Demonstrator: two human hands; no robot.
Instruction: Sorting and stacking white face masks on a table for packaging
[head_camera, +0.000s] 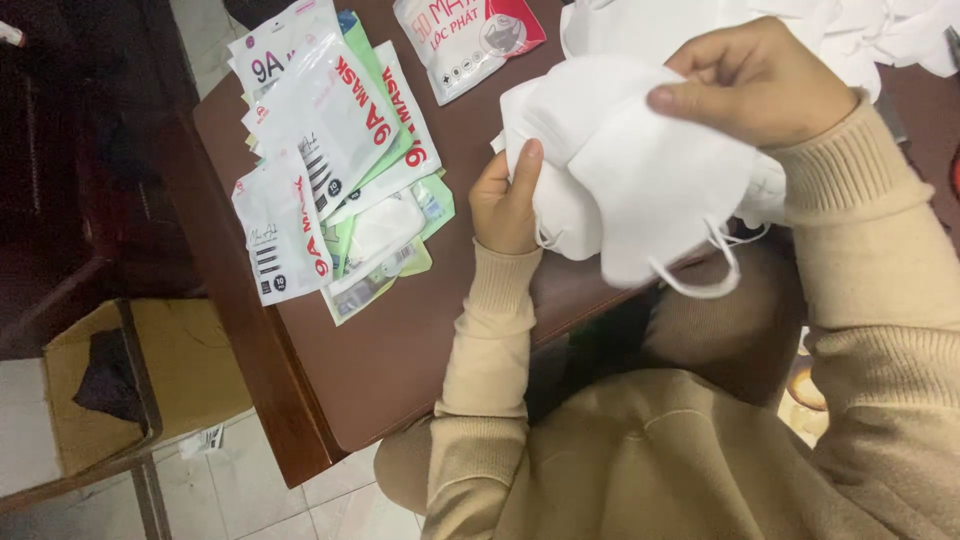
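I hold a stack of white face masks (640, 170) above the near edge of a dark brown table (400, 340). My left hand (505, 200) grips the stack's left side, thumb pressed on the front. My right hand (760, 85) pinches the top of the stack from the right, thumb lying across the white fabric. Elastic ear loops hang from the stack's lower right. Both arms wear beige knit sleeves.
A fanned pile of flat white and green mask packets (330, 150) lies on the table's left part. Another packet (465, 40) sits at the far edge beside a heap of loose white masks (850, 30). A metal-framed chair with a cardboard sheet (150, 380) stands at lower left.
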